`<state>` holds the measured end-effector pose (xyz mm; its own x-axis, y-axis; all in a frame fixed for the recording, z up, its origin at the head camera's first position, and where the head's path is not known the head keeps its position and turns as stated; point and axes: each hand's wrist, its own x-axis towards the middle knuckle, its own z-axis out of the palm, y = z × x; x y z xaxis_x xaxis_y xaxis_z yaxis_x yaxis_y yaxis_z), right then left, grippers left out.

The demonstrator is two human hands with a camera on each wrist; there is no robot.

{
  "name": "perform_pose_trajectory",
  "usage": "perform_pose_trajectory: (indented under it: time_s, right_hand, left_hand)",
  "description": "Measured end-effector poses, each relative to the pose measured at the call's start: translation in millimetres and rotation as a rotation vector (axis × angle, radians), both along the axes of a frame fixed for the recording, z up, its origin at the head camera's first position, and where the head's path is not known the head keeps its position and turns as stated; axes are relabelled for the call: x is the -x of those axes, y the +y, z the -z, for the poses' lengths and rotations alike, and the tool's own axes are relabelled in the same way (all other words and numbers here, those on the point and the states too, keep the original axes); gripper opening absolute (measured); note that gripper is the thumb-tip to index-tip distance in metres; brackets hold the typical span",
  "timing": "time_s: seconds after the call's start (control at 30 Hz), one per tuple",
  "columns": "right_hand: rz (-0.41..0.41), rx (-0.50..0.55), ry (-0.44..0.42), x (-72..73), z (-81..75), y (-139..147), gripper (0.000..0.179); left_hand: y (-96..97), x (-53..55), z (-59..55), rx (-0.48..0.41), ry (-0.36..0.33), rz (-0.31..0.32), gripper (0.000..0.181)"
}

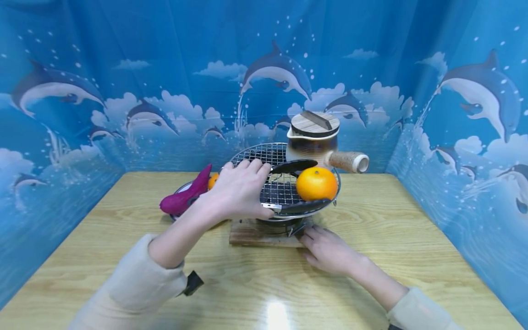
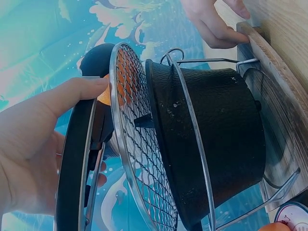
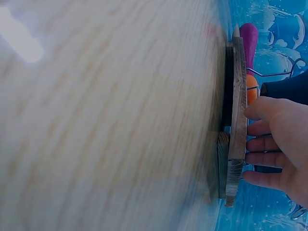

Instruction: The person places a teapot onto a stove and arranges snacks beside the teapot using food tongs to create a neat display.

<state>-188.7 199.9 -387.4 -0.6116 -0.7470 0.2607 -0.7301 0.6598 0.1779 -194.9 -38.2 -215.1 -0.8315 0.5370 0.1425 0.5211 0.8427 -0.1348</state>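
Observation:
My left hand (image 1: 241, 190) holds black-and-silver tongs (image 2: 74, 159), thumb on one arm and fingers behind the other. Their black tips lie on either side of an orange (image 1: 316, 184) over the round wire grill mesh (image 1: 257, 153). Under the mesh sits a black stove (image 2: 207, 130) in a wire frame, standing on a wooden board (image 1: 255, 236). At the board's right end is my right hand (image 1: 330, 250), its extended fingertips touching the edge in the right wrist view.
A side-handled teapot (image 1: 312, 142) with a wooden lid stands at the mesh's back right. Left of the stove, a purple sweet potato (image 1: 185, 197) and another orange (image 1: 212, 180) lie on a plate (image 1: 183, 187). Dolphin-print curtains (image 1: 185, 55) enclose the wooden table (image 1: 231, 288).

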Motion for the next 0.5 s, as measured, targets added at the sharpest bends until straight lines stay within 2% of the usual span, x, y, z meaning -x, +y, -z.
perform_pose_trajectory:
  time_s: [0.5]
  right_hand:
    - [-0.017, -0.006, 0.032, -0.1, -0.2, 0.2, 0.028]
  left_hand:
    - [-0.4, 0.0, -0.8, -0.029, 0.000, 0.001, 0.097]
